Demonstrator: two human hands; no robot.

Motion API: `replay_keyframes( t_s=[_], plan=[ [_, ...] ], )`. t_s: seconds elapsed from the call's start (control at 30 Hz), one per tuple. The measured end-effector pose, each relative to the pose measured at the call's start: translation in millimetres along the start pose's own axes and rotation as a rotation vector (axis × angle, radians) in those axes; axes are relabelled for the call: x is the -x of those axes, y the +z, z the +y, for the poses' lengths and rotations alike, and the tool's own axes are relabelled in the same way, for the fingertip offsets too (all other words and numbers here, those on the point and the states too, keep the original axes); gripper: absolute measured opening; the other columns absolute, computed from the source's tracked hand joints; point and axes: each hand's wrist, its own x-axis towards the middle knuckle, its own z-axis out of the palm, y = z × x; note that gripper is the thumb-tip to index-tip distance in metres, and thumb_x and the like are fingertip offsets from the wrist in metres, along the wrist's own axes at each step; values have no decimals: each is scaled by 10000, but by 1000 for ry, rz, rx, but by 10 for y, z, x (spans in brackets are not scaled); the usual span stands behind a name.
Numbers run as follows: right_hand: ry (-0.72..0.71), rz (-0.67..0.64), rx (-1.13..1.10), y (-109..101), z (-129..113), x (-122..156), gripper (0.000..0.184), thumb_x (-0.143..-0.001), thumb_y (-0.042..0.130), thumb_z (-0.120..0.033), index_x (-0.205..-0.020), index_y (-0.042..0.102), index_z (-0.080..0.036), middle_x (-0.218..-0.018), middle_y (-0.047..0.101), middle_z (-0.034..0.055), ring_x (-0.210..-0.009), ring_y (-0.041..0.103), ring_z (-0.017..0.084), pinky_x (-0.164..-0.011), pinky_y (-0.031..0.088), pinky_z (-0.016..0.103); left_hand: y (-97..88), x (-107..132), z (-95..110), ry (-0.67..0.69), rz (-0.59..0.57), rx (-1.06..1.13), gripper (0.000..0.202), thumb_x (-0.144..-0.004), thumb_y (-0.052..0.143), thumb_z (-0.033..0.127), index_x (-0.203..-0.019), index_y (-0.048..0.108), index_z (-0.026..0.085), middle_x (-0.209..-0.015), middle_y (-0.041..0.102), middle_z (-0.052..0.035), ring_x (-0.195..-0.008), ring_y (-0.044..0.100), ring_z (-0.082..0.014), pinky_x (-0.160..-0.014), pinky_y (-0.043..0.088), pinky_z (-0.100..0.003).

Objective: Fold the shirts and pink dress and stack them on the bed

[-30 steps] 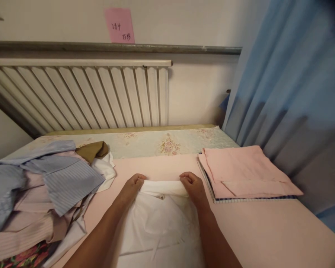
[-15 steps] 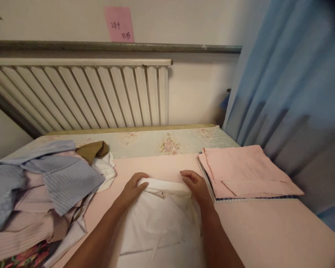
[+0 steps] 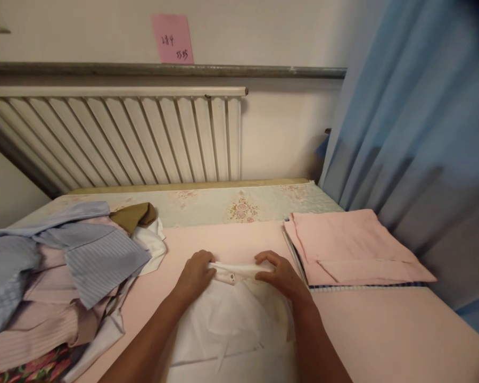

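Observation:
A white shirt (image 3: 239, 319) lies folded in front of me, with its collar (image 3: 237, 268) at the far end. On the neckband, a small button (image 3: 232, 276) shows. My left hand (image 3: 198, 272) is closed on the left end of the collar, thumb on the near side. At the other end, my right hand (image 3: 277, 274) curls round the collar, which lies between thumb and fingers. Wrinkles and a crosswise crease run over the shirt's lower part, and both forearms flank it.
Heaped clothes (image 3: 75, 271) lie on the left, blue-striped, pink, olive and white. A folded pink garment (image 3: 355, 244) tops a stack on the right. Pink sheeting (image 3: 383, 324) covers the floral mattress (image 3: 207, 205). A radiator (image 3: 143, 138) stands behind, and a blue curtain (image 3: 399, 117) hangs at right.
The collar has been pressed narrower and flatter. My left hand has turned over it a little, and my right hand has come in from the edge to close round its right end.

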Motion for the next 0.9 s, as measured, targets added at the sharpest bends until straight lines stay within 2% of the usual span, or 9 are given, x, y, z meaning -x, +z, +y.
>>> replay_keyframes(
  t_s=[0.13, 0.33, 0.47, 0.57, 0.63, 0.7, 0.8, 0.9],
  plan=[
    [38, 8, 5, -11, -9, 5, 310, -634, 676, -244, -943, 673, -229, -1048, 659, 19, -985, 586, 216, -893, 425, 328, 3, -56, -37, -114, -17, 60, 52, -735, 483, 197, -690, 477, 222, -748, 526, 6, -767, 498, -178, -720, 363, -293],
    [61, 17, 45, -32, -2, -6, 358, -609, 673, -225, -966, 696, -222, -1029, 678, 29, -971, 592, 232, -873, 440, 330, 43, -145, -175, -225, -21, 207, 79, -703, 481, 258, -638, 497, 217, -654, 520, 32, -698, 502, -156, -625, 346, -250],
    [72, 27, 30, 3, 51, -29, 280, -661, 621, -250, -927, 699, -212, -914, 684, 15, -864, 594, 210, -768, 445, 294, 43, -172, -204, -270, -40, 312, 106, -673, 490, 294, -611, 480, 209, -595, 469, 52, -621, 453, -130, -567, 314, -230],
    [71, 135, 59, 57, 117, -61, 152, -726, 575, -313, -741, 664, -190, -694, 605, -22, -683, 524, 158, -614, 383, 245, 8, -190, -197, -284, -71, 378, 149, -648, 506, 328, -585, 449, 205, -569, 436, 61, -581, 414, -114, -543, 291, -224],
    [69, 238, 95, 94, 163, -87, 228, -748, 563, -368, -618, 592, -183, -583, 491, -45, -595, 433, 128, -540, 314, 233, -26, -202, -187, -282, -102, 423, 194, -651, 509, 378, -592, 443, 206, -564, 428, 64, -564, 404, -110, -537, 295, -224],
    [91, 342, 117, 126, 199, -113, 290, -756, 553, -412, -576, 551, -185, -541, 412, -54, -560, 374, 117, -510, 273, 235, -55, -220, -178, -280, -120, 455, 243, -674, 490, 437, -609, 440, 208, -570, 428, 62, -557, 403, -112, -538, 304, -227],
    [138, 437, 92, 157, 224, -142, 293, -758, 544, -440, -626, 595, -184, -562, 467, -42, -574, 418, 131, -523, 310, 239, -60, -273, -171, -299, -94, 435, 267, -701, 469, 460, -603, 421, 216, -572, 419, 52, -566, 399, -124, -541, 300, -237],
    [154, 431, 30, 168, 242, -161, 306, -762, 541, -459, -740, 658, -178, -674, 605, 2, -661, 528, 167, -599, 389, 254, -19, -358, -169, -345, -31, 337, 233, -693, 493, 381, -552, 393, 224, -548, 400, 41, -578, 386, -140, -548, 267, -252]
  ],
)
